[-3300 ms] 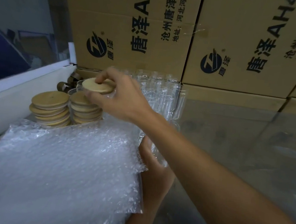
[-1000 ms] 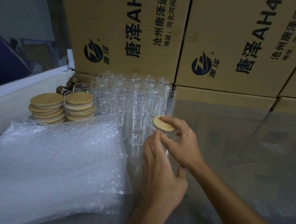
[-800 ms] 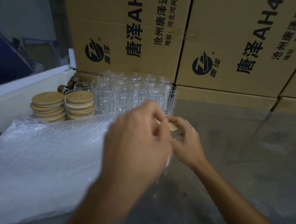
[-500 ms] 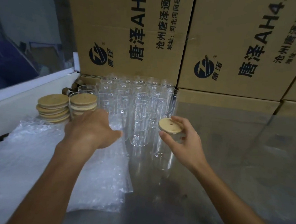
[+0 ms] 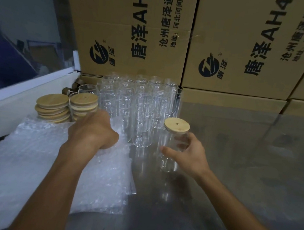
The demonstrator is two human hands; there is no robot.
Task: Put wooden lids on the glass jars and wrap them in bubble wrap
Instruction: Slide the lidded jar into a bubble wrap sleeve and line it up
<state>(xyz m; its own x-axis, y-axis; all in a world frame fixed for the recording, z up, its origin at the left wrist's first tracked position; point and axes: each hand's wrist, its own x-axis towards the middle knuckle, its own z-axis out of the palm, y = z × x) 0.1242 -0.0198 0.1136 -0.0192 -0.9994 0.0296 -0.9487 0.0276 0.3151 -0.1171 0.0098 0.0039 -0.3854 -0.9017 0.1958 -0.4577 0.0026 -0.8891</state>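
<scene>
The lidded glass jar (image 5: 170,150) stands on the grey tabletop (image 5: 236,160), just right of the cluster of open jars (image 5: 139,106). The right hand (image 5: 188,153) curls round its mid-body. It looks light but slick and breakable, so the straight wall is the safest hold; the wooden lid (image 5: 177,125) may lift off. The left hand (image 5: 94,129) rests on the bubble wrap (image 5: 50,160), its fingers hidden, so I cannot tell its grip. Spare lids (image 5: 52,106) are stacked by a white ledge (image 5: 19,98); printed cartons (image 5: 137,30) stand behind.

Two bare forearms, no sleeves, hands (image 5: 94,129) without gloves or rings
</scene>
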